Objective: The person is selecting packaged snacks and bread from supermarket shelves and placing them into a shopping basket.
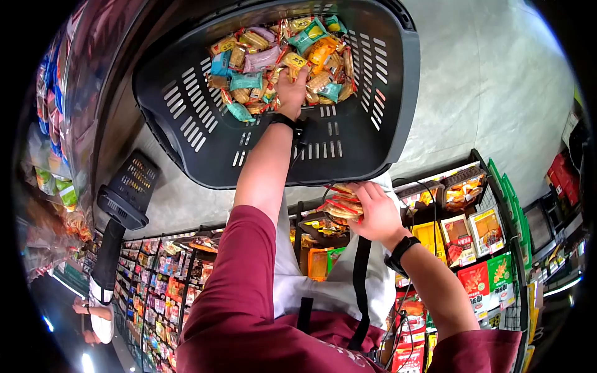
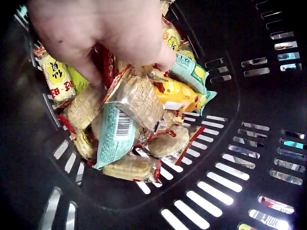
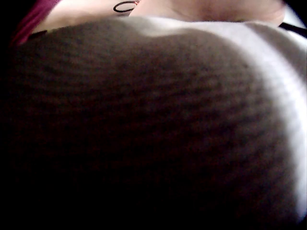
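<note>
My left hand (image 1: 291,93) reaches down into the pile of wrapped snacks in a dark grey shopping basket (image 1: 249,165). Its fingers are spread among the packets and the fingertips are partly hidden. In the left wrist view, a clear packet with a woven-looking cracker (image 2: 141,103) lies right under the hand, beside a teal packet (image 2: 115,136) and an orange packet (image 2: 175,96). Near my lap, my right hand (image 1: 376,214) grips several red-edged clear cracker packets (image 1: 342,204). Mostly pale trouser cloth (image 3: 158,96) fills the right wrist view; the held packets are hidden there.
Shelves of packaged snacks (image 1: 476,267) stand close below and right of the basket. A second dark basket (image 1: 127,189) is on the floor at the left. Bagged goods (image 1: 59,143) line the far left. A thin black cable (image 1: 434,217) runs near my right arm.
</note>
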Demonstrator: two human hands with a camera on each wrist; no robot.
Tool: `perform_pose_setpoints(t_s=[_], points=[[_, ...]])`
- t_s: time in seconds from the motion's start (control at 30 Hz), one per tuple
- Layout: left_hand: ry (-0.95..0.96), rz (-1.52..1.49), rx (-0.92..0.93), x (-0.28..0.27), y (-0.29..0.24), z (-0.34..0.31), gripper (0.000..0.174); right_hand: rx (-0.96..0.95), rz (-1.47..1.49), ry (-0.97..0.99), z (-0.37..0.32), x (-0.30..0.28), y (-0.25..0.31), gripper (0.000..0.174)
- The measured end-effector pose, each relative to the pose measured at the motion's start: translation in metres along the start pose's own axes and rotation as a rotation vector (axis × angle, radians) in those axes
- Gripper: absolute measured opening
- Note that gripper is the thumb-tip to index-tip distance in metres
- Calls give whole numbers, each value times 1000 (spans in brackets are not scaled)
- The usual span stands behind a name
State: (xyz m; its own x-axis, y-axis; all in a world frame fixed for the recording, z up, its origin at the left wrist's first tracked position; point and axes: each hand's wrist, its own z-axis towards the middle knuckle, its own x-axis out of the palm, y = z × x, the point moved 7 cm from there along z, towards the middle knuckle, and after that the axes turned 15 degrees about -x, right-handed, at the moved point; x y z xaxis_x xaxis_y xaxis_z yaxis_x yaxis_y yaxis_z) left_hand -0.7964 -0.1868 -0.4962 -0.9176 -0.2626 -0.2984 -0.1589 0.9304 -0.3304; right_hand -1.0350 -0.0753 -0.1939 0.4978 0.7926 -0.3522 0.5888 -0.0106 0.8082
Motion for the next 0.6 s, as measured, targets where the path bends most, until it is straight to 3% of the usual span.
perform_pose_setpoints(t_s=[0.2, 0.27, 0.33, 0.37, 0.53, 0.6], points=[[-24, 52, 40, -9, 12, 6, 84, 2, -32, 10, 1, 3, 0, 69], [-18, 59, 40, -17, -8, -21, 75, -10, -32, -10, 1, 4, 0, 68], [137, -144, -92, -18, -11, -35, 61, -4, -31, 1, 1, 7, 0, 68], [95, -154, -125, -26, -13, -41, 49, 0, -34, 4, 1, 9, -2, 68], [79, -295, -223, -63, 6, -27, 40, -3, -44, -11, 3, 10, 2, 71], [173, -440, -329, -75, 16, -20, 38, -9, -46, -14, 3, 11, 1, 69]])
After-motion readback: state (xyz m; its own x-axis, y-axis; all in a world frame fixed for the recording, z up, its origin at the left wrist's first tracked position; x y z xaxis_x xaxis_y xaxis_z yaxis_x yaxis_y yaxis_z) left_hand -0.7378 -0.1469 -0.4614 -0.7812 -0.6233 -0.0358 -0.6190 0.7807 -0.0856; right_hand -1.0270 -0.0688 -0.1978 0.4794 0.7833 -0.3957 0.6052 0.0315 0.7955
